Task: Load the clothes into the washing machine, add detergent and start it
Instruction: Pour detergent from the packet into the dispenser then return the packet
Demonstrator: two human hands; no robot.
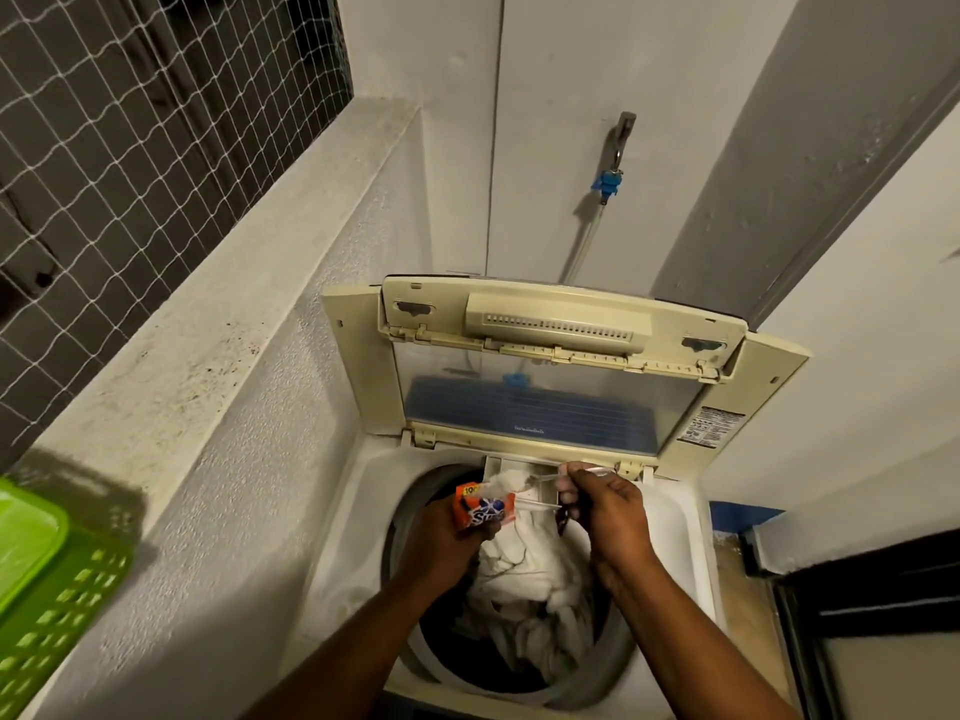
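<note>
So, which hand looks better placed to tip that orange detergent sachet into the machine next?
Left, probably. The left hand grips the orange detergent sachet above the white clothes in the drum; the right hand is occupied with what look like scissors at its top.

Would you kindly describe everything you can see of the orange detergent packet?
The detergent packet is a small orange sachet, glossy like plastic film, with blue-and-white lettering and a yellow patch at its top. The left hand grips its lower half, holding it roughly upright above the white clothes. What look like open scissors in the right hand meet its right edge.
</note>
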